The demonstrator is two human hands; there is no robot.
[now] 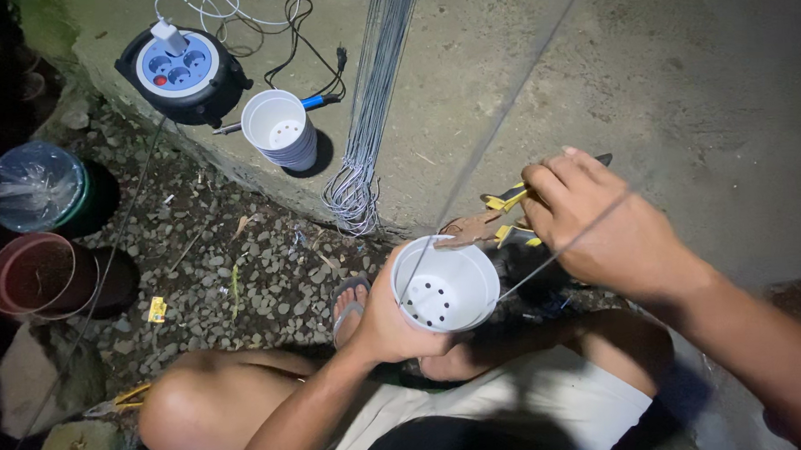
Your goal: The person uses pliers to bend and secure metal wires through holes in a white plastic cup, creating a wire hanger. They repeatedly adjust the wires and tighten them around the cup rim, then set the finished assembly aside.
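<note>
Two hands work over the lap in the head view: left hand [388,319] clasps a white perforated pot [445,284], right hand [595,214] clenches pliers [498,217] on thin wire [544,260] at its rim. Threading seems underway; tightening likely needs steady tension.

White perforated plastic pot [445,290] held upright; thin wire [544,263] seemingly threaded through its rim.

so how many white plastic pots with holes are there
2 for certain: one white plastic pot held in the left hand, another, a white stack on the concrete slab; more may be nested inside.
</note>
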